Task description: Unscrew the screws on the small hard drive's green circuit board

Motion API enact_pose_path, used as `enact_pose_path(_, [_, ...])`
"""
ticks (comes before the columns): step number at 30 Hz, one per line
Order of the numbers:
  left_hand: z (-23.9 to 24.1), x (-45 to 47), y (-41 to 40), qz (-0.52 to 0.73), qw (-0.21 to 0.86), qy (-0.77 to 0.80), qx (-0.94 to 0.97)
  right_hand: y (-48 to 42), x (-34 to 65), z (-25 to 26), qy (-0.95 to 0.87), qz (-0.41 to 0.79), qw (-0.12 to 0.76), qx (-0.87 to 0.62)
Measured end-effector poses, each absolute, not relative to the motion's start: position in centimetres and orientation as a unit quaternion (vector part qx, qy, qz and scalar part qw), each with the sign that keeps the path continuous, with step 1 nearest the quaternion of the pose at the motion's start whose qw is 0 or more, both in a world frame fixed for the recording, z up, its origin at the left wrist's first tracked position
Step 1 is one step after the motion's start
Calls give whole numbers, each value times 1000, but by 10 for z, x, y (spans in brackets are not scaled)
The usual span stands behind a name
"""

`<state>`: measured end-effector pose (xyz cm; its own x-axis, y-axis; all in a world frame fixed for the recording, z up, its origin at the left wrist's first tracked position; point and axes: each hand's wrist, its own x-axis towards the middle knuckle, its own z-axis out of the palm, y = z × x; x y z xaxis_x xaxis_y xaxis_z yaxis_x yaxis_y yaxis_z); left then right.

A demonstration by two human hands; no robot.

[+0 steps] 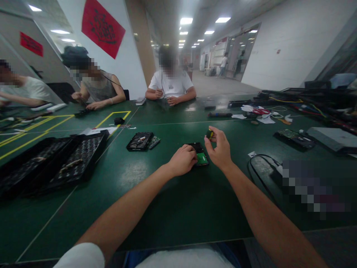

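On the green table, a black hard drive (pixel 202 159) lies with its green circuit board facing up. My left hand (pixel 184 160) is closed over the drive's left side, fingers curled at its edge and covering part of it. Just right of the drive, my right hand (pixel 219 147) is raised, pinching a screwdriver (pixel 209 133) by its short black-and-yellow handle. The screwdriver's shaft cannot be made out. To the left of the drive lie another black hard drive (pixel 138 141) and a loose green circuit board (pixel 154 142).
An open black case (pixel 83 156) with a studded lining lies at left. A drive with a board (pixel 294 138), a grey box (pixel 331 138) and a black cable (pixel 252 169) are at right. Cables pile up (pixel 279 98) behind. A person (pixel 170 83) sits opposite, others at left.
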<state>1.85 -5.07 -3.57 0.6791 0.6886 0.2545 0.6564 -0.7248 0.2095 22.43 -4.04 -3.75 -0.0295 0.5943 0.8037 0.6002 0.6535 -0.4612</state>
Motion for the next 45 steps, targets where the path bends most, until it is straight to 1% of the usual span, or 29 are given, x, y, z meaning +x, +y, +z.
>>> enact_pose_path(6, [-40,22,-56,224,47,366,902,-40,227,-36,-713,-18,559,-422])
enact_pose_path(11, [-52,25,-61,247,22,363,898,-39,226,-39,-715,-23,556,-423])
enact_pose_path(14, [-62,26,-60,250,5,358,900,-40,225,-39,-715,-16,560,-418])
enact_pose_path(22, [-78,23,-56,257,10,375,891,-42,227,-37,-713,-19,550,-433])
enact_pose_path(29, [-81,24,-55,255,3,381,889,-41,226,-41,-715,-7,550,-431])
enact_pose_path(45, [-82,24,-55,244,7,388,889,-42,226,-39,-710,-39,546,-443])
